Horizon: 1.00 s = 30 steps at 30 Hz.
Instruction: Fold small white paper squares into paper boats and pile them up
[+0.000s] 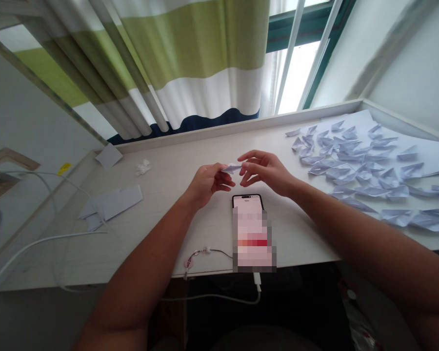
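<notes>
A small folded piece of white paper (232,168) is held above the desk between both hands. My left hand (207,183) pinches its left end with thumb and fingers. My right hand (264,168) touches its right end, fingers curled around the tip. Directly below the hands a phone (247,201) lies face up on the white desk (168,204), its screen lit.
Several folded paper boats (354,165) cover the desk's right side on white sheets. Cut paper strips (111,204) and a crumpled scrap (142,167) lie at the left. White cables (40,241) cross the left edge. A striped curtain (175,63) and a window stand behind.
</notes>
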Tool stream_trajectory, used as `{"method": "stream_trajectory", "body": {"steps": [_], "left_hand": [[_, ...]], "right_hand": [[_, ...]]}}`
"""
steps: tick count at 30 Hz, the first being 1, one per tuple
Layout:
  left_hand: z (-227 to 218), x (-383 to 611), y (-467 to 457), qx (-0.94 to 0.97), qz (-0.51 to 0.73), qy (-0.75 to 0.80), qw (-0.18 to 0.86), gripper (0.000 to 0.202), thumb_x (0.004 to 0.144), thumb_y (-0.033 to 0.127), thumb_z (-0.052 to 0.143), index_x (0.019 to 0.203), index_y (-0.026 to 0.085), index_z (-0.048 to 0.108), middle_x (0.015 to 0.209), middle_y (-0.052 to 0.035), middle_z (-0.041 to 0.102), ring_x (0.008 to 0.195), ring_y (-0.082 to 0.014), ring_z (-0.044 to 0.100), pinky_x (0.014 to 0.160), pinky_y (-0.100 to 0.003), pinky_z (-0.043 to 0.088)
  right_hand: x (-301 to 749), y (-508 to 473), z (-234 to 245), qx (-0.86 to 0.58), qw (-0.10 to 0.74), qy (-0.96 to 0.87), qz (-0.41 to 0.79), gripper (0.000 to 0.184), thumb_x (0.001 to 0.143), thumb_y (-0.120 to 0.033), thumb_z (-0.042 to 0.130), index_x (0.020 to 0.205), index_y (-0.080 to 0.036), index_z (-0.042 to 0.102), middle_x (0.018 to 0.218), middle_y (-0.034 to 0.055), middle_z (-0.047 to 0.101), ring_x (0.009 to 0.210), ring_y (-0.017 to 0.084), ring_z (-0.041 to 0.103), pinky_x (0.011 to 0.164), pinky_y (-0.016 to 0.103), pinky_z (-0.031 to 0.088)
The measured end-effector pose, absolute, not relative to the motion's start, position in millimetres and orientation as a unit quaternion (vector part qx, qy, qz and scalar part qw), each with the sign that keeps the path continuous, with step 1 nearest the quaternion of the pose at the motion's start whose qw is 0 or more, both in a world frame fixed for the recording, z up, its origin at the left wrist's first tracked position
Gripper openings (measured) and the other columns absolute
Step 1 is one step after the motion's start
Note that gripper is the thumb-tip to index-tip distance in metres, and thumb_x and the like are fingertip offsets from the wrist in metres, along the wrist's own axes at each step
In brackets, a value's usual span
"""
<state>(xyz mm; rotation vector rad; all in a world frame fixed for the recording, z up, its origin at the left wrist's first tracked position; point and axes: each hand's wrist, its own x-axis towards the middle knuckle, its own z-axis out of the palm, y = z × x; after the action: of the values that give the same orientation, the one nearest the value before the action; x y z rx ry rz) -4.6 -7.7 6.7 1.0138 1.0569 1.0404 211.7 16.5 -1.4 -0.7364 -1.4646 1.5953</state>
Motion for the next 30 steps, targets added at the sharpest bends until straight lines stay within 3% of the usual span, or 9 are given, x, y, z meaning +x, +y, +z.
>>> {"method": "stream_trajectory", "body": {"steps": [2, 6, 10, 12, 15, 21, 27, 30], "left_hand": [[6, -5, -7, 0.436, 0.446, 0.467, 0.626, 0.022, 0.088, 0.034, 0.072, 0.076, 0.015, 0.072, 0.074, -0.0077, 0.074, 0.063, -0.0187, 0.073, 0.06, -0.031, 0.059], [4, -2, -10, 0.485, 0.437, 0.484, 0.583, 0.034, 0.094, 0.048, 0.073, 0.08, 0.017, 0.07, 0.079, -0.0095, 0.075, 0.067, -0.021, 0.075, 0.056, -0.031, 0.056], [5, 4, -14, 0.565, 0.487, 0.441, 0.499, 0.044, 0.092, 0.062, 0.079, 0.098, 0.019, 0.073, 0.098, -0.01, 0.08, 0.09, -0.0234, 0.079, 0.063, -0.029, 0.061], [6, 5, -15, 0.591, 0.484, 0.41, 0.498, 0.047, 0.087, 0.061, 0.085, 0.106, 0.02, 0.072, 0.098, -0.0088, 0.082, 0.094, -0.0238, 0.079, 0.069, -0.03, 0.064], [6, 5, -15, 0.587, 0.5, 0.402, 0.494, 0.053, 0.081, 0.055, 0.093, 0.113, 0.021, 0.069, 0.088, -0.005, 0.082, 0.085, -0.0225, 0.08, 0.068, -0.031, 0.064], [8, 3, -14, 0.549, 0.545, 0.407, 0.486, 0.054, 0.078, 0.052, 0.097, 0.11, 0.019, 0.069, 0.087, -0.0045, 0.083, 0.08, -0.0216, 0.08, 0.066, -0.031, 0.064], [7, 4, -13, 0.544, 0.543, 0.393, 0.505, 0.051, 0.073, 0.056, 0.099, 0.096, 0.019, 0.072, 0.083, -0.0032, 0.081, 0.078, -0.0208, 0.079, 0.065, -0.031, 0.064], [6, 4, -12, 0.528, 0.537, 0.376, 0.54, 0.046, 0.07, 0.048, 0.101, 0.097, 0.019, 0.078, 0.088, -0.0035, 0.081, 0.079, -0.0201, 0.079, 0.07, -0.034, 0.066]], "right_hand": [[208, 14, -2, -0.278, 0.429, -0.615, 0.6, 0.055, 0.079, -0.05, 0.098, 0.119, -0.02, 0.077, 0.085, 0.0008, 0.078, 0.069, 0.019, 0.079, 0.069, 0.037, 0.071], [204, 11, -5, -0.289, 0.448, -0.653, 0.538, 0.045, 0.083, -0.06, 0.093, 0.093, -0.017, 0.08, 0.076, 0.0036, 0.078, 0.066, 0.018, 0.077, 0.065, 0.033, 0.069], [204, 12, -4, -0.32, 0.47, -0.648, 0.507, 0.048, 0.087, -0.065, 0.088, 0.081, -0.018, 0.078, 0.062, 0.003, 0.073, 0.054, 0.015, 0.071, 0.052, 0.028, 0.06], [205, 13, -4, -0.327, 0.468, -0.641, 0.512, 0.049, 0.088, -0.064, 0.087, 0.078, -0.018, 0.077, 0.059, 0.0016, 0.07, 0.048, 0.013, 0.067, 0.048, 0.027, 0.056], [204, 13, -4, -0.316, 0.469, -0.635, 0.526, 0.046, 0.086, -0.061, 0.09, 0.081, -0.018, 0.076, 0.06, 0.0003, 0.07, 0.046, 0.013, 0.065, 0.045, 0.026, 0.054], [205, 12, -2, -0.268, 0.493, -0.628, 0.539, 0.041, 0.082, -0.043, 0.094, 0.111, -0.02, 0.076, 0.088, 0.0016, 0.079, 0.069, 0.018, 0.078, 0.06, 0.031, 0.067], [206, 13, 0, -0.26, 0.498, -0.619, 0.549, 0.04, 0.084, -0.051, 0.092, 0.106, -0.02, 0.078, 0.084, 0.0018, 0.079, 0.07, 0.019, 0.08, 0.062, 0.034, 0.069], [206, 14, 0, -0.26, 0.5, -0.607, 0.56, 0.041, 0.081, -0.053, 0.094, 0.099, -0.02, 0.078, 0.082, 0.0019, 0.08, 0.065, 0.018, 0.078, 0.062, 0.034, 0.07]]}}
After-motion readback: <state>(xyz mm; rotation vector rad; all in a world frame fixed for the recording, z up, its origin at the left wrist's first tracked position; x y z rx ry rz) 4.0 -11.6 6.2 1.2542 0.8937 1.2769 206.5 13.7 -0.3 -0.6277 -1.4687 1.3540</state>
